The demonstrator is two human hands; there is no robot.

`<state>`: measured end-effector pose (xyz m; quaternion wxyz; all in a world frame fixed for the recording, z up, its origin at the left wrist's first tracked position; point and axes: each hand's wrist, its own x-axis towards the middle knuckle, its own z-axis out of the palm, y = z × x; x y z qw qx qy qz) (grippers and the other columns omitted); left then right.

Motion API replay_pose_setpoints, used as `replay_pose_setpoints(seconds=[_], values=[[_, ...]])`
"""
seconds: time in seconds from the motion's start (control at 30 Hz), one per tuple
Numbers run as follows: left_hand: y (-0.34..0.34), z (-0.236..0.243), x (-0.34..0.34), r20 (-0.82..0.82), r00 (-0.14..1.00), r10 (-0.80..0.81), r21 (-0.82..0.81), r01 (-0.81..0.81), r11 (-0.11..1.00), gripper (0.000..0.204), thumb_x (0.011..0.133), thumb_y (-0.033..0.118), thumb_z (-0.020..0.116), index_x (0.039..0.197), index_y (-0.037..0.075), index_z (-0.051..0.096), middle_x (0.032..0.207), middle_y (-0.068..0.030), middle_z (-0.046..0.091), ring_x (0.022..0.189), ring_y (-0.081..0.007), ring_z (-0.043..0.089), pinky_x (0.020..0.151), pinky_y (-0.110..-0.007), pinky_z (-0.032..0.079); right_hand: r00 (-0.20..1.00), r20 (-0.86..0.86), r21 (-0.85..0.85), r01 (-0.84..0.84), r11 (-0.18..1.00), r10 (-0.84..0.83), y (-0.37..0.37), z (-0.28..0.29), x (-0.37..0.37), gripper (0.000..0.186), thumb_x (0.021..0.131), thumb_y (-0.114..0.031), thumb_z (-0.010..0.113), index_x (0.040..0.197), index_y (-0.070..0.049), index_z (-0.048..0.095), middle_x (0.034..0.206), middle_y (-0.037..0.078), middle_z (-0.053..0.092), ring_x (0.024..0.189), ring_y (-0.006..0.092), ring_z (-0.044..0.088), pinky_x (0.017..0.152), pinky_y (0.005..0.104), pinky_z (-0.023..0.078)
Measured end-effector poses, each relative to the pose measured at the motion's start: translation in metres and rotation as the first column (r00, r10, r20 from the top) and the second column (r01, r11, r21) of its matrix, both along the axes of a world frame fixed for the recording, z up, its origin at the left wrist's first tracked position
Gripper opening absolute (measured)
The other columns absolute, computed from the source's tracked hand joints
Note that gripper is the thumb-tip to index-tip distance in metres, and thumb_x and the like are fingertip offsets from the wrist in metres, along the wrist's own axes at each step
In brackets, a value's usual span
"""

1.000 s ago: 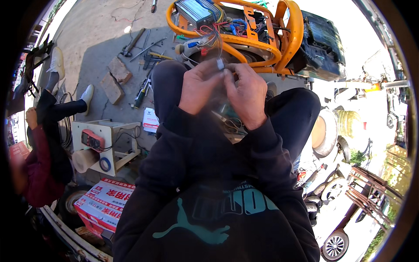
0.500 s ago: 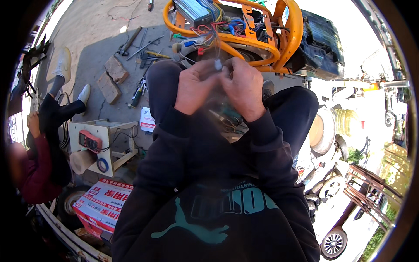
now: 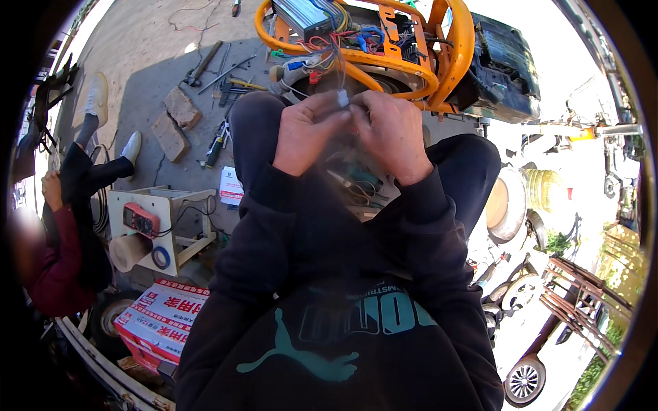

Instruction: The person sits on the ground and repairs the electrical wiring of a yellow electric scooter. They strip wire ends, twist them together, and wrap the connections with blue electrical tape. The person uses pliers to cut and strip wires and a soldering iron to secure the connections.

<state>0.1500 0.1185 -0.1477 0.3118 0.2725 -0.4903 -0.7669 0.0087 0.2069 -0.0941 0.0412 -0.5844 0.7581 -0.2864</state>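
Note:
My left hand [image 3: 306,133] and my right hand [image 3: 388,140] meet between my knees, both with fingers pinched at a small white plastic connector [image 3: 343,98] on thin wires. The wires run up to a bundle of coloured leads and a silver controller box [image 3: 301,17], which rests on an orange tubular frame [image 3: 444,65] with a large dark box [image 3: 500,72] at its right end. A red connector [image 3: 314,77] hangs just above my hands. The fingertips are partly hidden and slightly blurred.
Tools [image 3: 204,67], broken bricks [image 3: 171,137], a board stand [image 3: 175,253] with a red multimeter [image 3: 140,220] and a red-white carton [image 3: 161,318] lie to the left. A seated co-worker [image 3: 68,264] is at the far left. Tyres [image 3: 507,205], wheels and metal rods [image 3: 576,294] are at the right.
Both hands have moved up a little from a second ago. Since half a second ago my right hand has shifted slightly to the right. The white connector stays between my fingers.

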Motion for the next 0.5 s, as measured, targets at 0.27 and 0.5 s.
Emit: replay_pose_setpoints(seconds=[0.27,0.5], values=[[-0.001,0.006,0.001,0.056,0.998,-0.027,0.019,0.026,0.999,0.044,0.09,-0.007,0.073,0.133,-0.011,0.061,0.123,-0.0157,0.072,0.11,-0.0159,0.069,0.097,-0.028,0.055,0.986,0.161,0.11,-0.057,0.992,0.039,-0.012,0.007,-0.014,0.014,0.082,-0.017,0.072,0.084,-0.003,0.073,0.075,0.016,0.071,0.074,0.0357,0.071,0.069,0.0435,0.055],[-0.003,0.002,0.002,0.092,0.995,-0.031,-0.044,0.035,0.998,0.043,0.092,-0.006,0.072,0.133,-0.01,0.061,0.123,-0.0158,0.071,0.111,-0.0161,0.069,0.097,-0.028,0.055,0.993,0.117,0.183,0.0,0.983,-0.022,-0.016,0.003,-0.007,0.026,0.077,-0.027,0.075,0.088,-0.004,0.074,0.082,0.018,0.072,0.079,0.0378,0.071,0.072,0.0467,0.056]])
